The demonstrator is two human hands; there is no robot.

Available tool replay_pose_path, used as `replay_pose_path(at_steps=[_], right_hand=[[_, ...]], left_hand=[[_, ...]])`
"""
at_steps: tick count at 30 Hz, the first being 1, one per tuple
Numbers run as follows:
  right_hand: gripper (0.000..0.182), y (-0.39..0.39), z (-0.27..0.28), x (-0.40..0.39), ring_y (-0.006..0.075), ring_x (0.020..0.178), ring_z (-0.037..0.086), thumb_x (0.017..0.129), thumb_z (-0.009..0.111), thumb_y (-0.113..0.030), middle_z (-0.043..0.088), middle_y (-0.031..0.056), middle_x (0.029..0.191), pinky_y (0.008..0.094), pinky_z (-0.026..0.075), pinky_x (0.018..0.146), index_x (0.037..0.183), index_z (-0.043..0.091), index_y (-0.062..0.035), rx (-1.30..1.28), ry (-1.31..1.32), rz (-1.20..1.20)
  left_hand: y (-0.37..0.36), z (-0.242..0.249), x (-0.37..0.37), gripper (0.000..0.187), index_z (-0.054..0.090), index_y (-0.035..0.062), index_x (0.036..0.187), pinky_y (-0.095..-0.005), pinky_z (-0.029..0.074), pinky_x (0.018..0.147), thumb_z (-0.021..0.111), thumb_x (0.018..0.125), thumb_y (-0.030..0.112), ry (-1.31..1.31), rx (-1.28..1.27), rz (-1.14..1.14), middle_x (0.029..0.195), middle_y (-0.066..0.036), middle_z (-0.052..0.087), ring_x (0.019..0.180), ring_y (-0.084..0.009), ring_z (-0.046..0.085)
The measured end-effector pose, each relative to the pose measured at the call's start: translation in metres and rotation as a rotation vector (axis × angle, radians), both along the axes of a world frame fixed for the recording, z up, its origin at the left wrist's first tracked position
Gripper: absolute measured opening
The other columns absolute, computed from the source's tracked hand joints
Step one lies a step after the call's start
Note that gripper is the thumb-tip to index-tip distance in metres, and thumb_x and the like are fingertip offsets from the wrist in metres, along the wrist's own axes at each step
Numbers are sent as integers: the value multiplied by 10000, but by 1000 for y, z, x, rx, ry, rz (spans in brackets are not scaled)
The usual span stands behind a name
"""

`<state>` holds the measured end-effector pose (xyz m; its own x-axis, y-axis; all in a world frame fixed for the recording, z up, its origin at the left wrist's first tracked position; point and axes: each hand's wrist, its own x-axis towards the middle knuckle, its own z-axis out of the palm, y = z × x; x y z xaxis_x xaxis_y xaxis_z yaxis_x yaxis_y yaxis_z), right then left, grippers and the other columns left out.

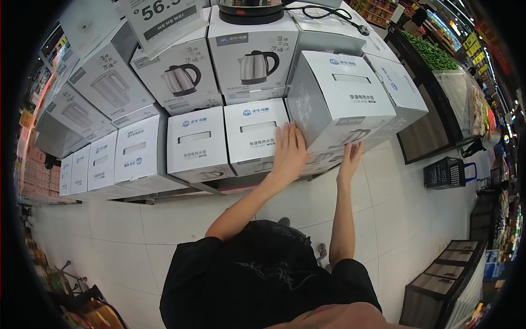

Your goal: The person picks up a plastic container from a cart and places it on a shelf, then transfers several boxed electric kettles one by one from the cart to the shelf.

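Note:
A white and grey kettle box (pixel 350 90) sits in the front row at the right, higher than the boxes to its left. My left hand (pixel 290 151) lies at that box's lower left corner, fingers stretched out, over the edge of a neighbouring kettle box (pixel 255 129). Below the raised box's front edge, my right hand (pixel 349 162) points upward, its fingertips touching the printed front face. Neither hand is wrapped round anything. Another kettle box (pixel 197 145) stands farther left. The raised box's underside is hidden.
Behind the front row are stacked kettle boxes (pixel 252 55), a display kettle (pixel 251 11) with a cord, and a price sign (pixel 159 22). A dark shopping basket (pixel 445 173) stands on the tiled floor at right, near a produce stand (pixel 427 118). A dark cabinet (pixel 444 274) is at lower right.

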<state>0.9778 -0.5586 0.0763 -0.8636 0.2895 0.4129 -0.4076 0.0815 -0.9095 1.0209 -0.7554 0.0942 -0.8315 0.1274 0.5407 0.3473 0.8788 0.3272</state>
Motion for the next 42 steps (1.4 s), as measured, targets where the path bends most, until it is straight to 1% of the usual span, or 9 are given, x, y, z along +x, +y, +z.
replay_pose_path(at_steps=[5, 11, 13, 16, 23, 26, 31, 37, 42], right_hand=[[500, -6, -11, -1, 188, 1200, 434, 963, 532, -170, 458, 132, 1327, 297, 312, 1014, 1377, 311, 2, -53, -18, -34], [464, -5, -22, 1, 196, 1263, 399, 963, 516, -126, 430, 124, 1372, 311, 274, 1061, 1371, 341, 10, -142, -6, 14], [454, -6, -24, -2, 196, 1259, 404, 960, 520, -120, 440, 124, 1364, 311, 277, 1060, 1363, 361, 17, -156, 7, -1], [447, -8, -25, -7, 197, 1248, 416, 955, 529, -117, 460, 124, 1346, 311, 281, 1057, 1353, 382, 25, -180, 44, -23], [464, -8, -27, -8, 202, 1244, 432, 949, 548, -127, 466, 132, 1353, 318, 297, 1056, 1350, 386, 42, -153, 44, -46], [464, -5, -32, -8, 198, 1229, 443, 945, 554, -122, 473, 126, 1345, 314, 307, 1047, 1347, 391, 44, -172, 24, -40], [464, -4, -33, -11, 175, 1148, 483, 925, 596, -145, 521, 109, 1266, 296, 351, 995, 1315, 431, 44, -175, 50, -52], [475, -1, -33, -12, 158, 1087, 508, 907, 624, -152, 555, 92, 1205, 282, 377, 954, 1304, 450, 42, -197, 18, -57], [466, -1, -29, -12, 142, 1038, 519, 899, 633, -145, 567, 81, 1168, 268, 387, 925, 1294, 465, 38, -174, 16, -68]], left_hand=[[-4, -7, -2, 736, 411, -196, 1221, -587, 147, 1098, 637, 815, 375, -7, -19, 0, 1325, -358, 401, 1308, -484, 310], [-9, -10, 0, 699, 433, -174, 1216, -580, 144, 1102, 644, 810, 355, 2, -103, 2, 1321, -348, 414, 1308, -478, 315], [-8, -7, 0, 704, 436, -167, 1218, -579, 150, 1101, 651, 802, 359, 0, -148, 18, 1323, -343, 416, 1307, -475, 319], [-10, -1, 2, 701, 447, -154, 1214, -570, 165, 1100, 660, 791, 363, -24, -55, -29, 1321, -331, 426, 1304, -463, 332], [-11, -5, -3, 670, 477, -113, 1203, -532, 196, 1105, 667, 783, 375, -3, -24, 2, 1306, -292, 462, 1301, -417, 362], [-11, -7, -5, 657, 489, -103, 1198, -518, 210, 1105, 676, 777, 365, 3, -8, 6, 1301, -271, 477, 1298, -399, 376], [-12, -9, -5, 635, 509, -95, 1184, -506, 222, 1104, 686, 766, 349, 21, 5, 6, 1278, -253, 508, 1284, -390, 399], [-12, -11, -5, 621, 529, -92, 1167, -504, 238, 1097, 691, 759, 347, 49, -2, 7, 1267, -245, 522, 1276, -391, 410], [-12, -12, -8, 603, 540, -76, 1134, -524, 255, 1083, 726, 721, 323, 74, 10, -3, 1245, -262, 533, 1254, -398, 434]])
